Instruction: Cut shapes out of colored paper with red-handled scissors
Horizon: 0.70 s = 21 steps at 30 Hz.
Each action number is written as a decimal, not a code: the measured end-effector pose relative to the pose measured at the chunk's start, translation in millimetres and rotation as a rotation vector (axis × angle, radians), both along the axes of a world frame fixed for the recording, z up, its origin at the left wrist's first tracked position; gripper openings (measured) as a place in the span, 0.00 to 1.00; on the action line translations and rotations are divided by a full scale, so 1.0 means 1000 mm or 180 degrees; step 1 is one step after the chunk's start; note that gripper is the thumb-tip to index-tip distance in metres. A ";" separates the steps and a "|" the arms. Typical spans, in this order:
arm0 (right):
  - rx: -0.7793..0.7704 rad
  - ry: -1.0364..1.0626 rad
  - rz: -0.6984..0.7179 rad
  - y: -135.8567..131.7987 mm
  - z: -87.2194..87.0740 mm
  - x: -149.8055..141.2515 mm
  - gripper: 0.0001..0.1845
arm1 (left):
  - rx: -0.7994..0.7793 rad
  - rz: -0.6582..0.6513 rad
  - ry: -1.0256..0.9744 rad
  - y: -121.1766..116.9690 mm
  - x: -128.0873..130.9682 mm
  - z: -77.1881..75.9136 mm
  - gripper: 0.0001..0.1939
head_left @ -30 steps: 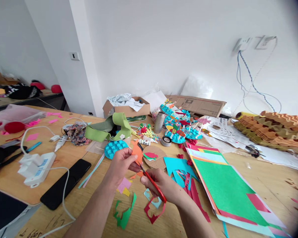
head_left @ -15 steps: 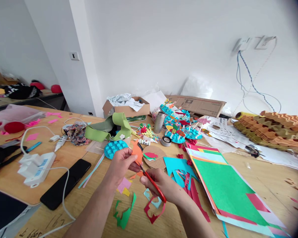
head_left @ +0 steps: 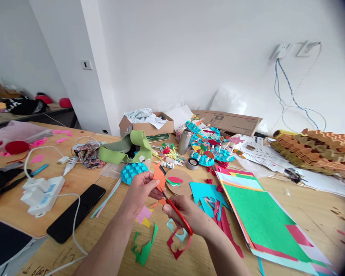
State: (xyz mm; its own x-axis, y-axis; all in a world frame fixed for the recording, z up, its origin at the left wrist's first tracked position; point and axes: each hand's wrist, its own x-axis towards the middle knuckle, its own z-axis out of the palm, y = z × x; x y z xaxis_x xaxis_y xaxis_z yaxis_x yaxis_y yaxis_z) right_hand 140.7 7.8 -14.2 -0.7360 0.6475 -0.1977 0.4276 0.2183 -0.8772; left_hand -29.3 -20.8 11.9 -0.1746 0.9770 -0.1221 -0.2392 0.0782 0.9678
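Observation:
My left hand (head_left: pixel 140 189) pinches a small piece of orange paper (head_left: pixel 159 177) between thumb and fingers, above the table. My right hand (head_left: pixel 184 212) is closed around a pair of scissors with red handles (head_left: pixel 179 215); the dark blades point up and left, at the orange paper. Just behind the paper lies a round cardboard disc (head_left: pixel 186 186) with a red paper fish shape (head_left: pixel 175 180) on it. Below my hands are a green paper offcut (head_left: pixel 145 249), a red offcut ring (head_left: pixel 178 253) and a pink scrap (head_left: pixel 144 214).
A stack of coloured paper (head_left: pixel 258 214) lies at right, beside cut blue paper (head_left: pixel 208 191). A black phone (head_left: pixel 76 212) and a white power strip (head_left: pixel 46 197) with a trailing cable are at left. Behind stand a green bag (head_left: pixel 115 152), a steel bottle (head_left: pixel 184 142) and tape (head_left: pixel 192 164).
Almost nothing differs. Both hands keep their places, with the orange paper and the scissors held as before; the view has shifted very slightly.

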 end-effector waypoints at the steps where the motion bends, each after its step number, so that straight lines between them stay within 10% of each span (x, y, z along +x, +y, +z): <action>1: 0.0023 -0.0011 -0.0007 0.000 0.000 0.000 0.39 | 0.0001 -0.0003 0.0001 0.000 0.000 0.000 0.13; 21: 0.0112 0.0077 -0.0041 0.002 -0.003 0.000 0.38 | -0.0022 0.0016 -0.0031 0.000 0.000 0.000 0.13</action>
State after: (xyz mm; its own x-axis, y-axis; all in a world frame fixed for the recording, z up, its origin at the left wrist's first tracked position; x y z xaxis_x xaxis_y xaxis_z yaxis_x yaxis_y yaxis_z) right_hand 141.1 9.9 -17.5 -0.7318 0.6633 -0.1569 0.4095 0.2439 -0.8791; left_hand -28.9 -20.7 11.6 -0.1783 0.9753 -0.1306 -0.2490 0.0836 0.9649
